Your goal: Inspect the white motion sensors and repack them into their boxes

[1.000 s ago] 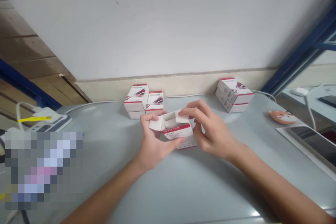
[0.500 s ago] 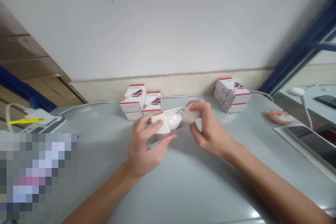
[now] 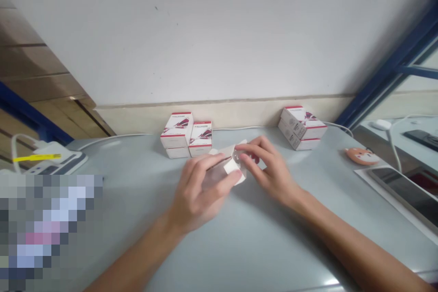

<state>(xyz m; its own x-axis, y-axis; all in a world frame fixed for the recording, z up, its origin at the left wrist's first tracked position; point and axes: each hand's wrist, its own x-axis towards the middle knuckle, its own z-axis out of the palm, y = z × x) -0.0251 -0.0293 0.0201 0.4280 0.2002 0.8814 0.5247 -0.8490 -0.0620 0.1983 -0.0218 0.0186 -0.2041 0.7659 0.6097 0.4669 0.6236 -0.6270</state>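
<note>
A small white carton with red print (image 3: 232, 164) is held over the middle of the grey table (image 3: 246, 246), its end flaps standing open. My left hand (image 3: 200, 191) wraps over its left side with the fingers curled on top. My right hand (image 3: 265, 171) is at its right end, thumb and fingers pinched on a flap. Most of the carton is hidden under my left fingers, and I cannot make out what is inside it.
Against the wall stand three white-and-red boxes (image 3: 186, 134) at centre-left and a stack of two (image 3: 301, 127) at the right. An orange animal-shaped object (image 3: 362, 156) and a tablet (image 3: 404, 189) lie at the right. A white device with a yellow tag (image 3: 51, 157) sits at the left.
The carton has been turned in my hands. My left hand has moved over its top and now covers it. My right hand has shifted from the box's top flap to its right end.
</note>
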